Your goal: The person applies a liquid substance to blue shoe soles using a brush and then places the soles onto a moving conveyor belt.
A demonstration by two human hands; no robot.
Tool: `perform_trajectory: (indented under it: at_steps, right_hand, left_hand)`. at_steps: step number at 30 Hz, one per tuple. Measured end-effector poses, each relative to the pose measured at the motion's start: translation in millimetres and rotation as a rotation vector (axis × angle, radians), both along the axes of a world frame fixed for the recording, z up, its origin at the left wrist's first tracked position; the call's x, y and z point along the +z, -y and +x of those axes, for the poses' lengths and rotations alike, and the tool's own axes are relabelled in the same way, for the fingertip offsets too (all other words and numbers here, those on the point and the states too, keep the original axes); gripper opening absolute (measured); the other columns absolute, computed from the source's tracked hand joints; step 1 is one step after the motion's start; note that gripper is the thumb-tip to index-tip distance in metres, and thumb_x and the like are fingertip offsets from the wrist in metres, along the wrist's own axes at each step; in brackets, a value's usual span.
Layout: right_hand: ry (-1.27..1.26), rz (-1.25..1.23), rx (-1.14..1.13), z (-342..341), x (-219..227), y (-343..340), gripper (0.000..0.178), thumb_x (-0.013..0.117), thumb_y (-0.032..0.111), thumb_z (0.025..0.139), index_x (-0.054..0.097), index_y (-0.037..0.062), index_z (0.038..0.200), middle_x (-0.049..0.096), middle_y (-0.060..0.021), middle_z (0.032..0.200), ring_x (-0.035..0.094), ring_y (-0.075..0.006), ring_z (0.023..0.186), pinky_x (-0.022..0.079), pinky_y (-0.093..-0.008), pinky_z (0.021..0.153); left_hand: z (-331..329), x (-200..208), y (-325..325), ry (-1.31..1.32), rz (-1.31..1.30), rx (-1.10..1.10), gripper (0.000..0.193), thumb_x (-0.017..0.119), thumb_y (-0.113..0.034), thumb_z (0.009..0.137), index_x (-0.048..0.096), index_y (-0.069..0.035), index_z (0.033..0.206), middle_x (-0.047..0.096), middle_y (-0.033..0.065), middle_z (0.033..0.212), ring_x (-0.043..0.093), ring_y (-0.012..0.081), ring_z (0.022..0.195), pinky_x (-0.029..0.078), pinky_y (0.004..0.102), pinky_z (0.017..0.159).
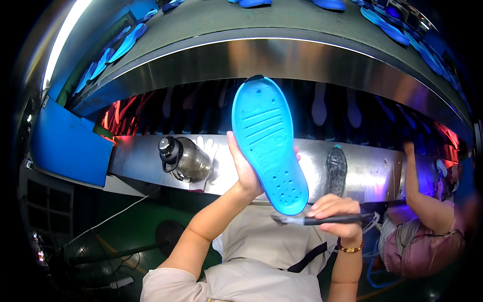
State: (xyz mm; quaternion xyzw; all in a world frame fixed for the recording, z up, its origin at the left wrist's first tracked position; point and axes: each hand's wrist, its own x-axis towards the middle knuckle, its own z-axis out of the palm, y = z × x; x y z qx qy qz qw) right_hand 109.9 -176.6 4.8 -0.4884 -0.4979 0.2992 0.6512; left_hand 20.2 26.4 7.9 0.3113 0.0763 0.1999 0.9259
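Observation:
My left hand [243, 163] grips a bright blue shoe sole [264, 146] from behind, its thumb along the left edge and fingertips just showing at the right edge. The sole stands nearly upright, with slanted ridges in its upper half, small holes near the lower end and a dark patch at the top tip. In my right hand [338, 216] is a brush [342, 220] with a black handle, held level between thumb and fingers. Its dark bristles point left, just below the sole's lower end and apart from it.
On the metal ledge stand a dark-capped bottle [188, 158] beside a white glove [208, 147], and a dark sole-shaped piece [336, 168]. Behind, more soles [319, 105] sit in a dark slot with red glow. Above runs a belt [211, 22] with blue soles. A co-worker [422, 231] reaches in at right.

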Motion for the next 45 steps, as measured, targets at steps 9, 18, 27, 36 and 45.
perform_trajectory:
  at_steps: [9,18,27,36,45]
  right_hand:
    - [-0.66,0.079,-0.223,-25,-17,-13,0.019,0.062,-0.005,0.071,0.059,-0.0062,0.089,0.061,-0.0191,0.094,0.059,-0.024,0.09,0.044,-0.0332,0.084]
    - [0.265,-0.22,0.039,-2,36,2,0.021,0.067,-0.002,0.067,0.063,-0.0038,0.087,0.064,-0.017,0.091,0.064,-0.0236,0.082,0.051,-0.0277,0.072]
    - [0.313,-0.146,0.184,-9,47,3,0.02,0.068,0.001,0.068,0.065,0.0004,0.087,0.065,-0.0139,0.091,0.065,-0.0243,0.078,0.053,-0.0269,0.066]
    - [0.481,-0.26,0.066,6,51,5,0.02,0.067,-0.002,0.067,0.064,0.0012,0.087,0.065,-0.0139,0.089,0.065,-0.0238,0.077,0.052,-0.0265,0.068]
    - [0.072,-0.408,-0.179,8,24,18,0.022,0.066,-0.005,0.067,0.065,0.001,0.088,0.064,-0.0145,0.093,0.065,-0.0221,0.08,0.052,-0.0288,0.069]
  left_hand:
    - [-13,-21,35,0.073,-0.175,-0.087,0.094,0.019,-0.074,0.075,0.02,-0.002,0.135,0.04,0.0216,0.126,0.047,0.0328,0.109,0.04,0.046,0.091]
    - [-13,-23,-4,-0.029,0.077,-0.647,0.064,0.051,-0.036,0.081,0.033,0.004,0.127,0.049,0.0181,0.117,0.053,0.0229,0.102,0.043,0.0328,0.087]
    - [-15,-13,-14,-0.454,0.002,-0.888,0.054,0.05,-0.031,0.084,0.042,0.007,0.122,0.053,0.0168,0.114,0.054,0.0206,0.1,0.042,0.0297,0.087]
    - [-27,12,-28,-0.469,0.274,-0.893,0.054,0.05,-0.036,0.083,0.047,0.006,0.117,0.051,0.0172,0.116,0.052,0.0203,0.101,0.042,0.03,0.087]
    - [-43,3,-48,-0.445,0.172,-0.685,0.055,0.051,-0.034,0.079,0.048,0.007,0.117,0.053,0.0185,0.115,0.053,0.0226,0.1,0.041,0.0307,0.088]
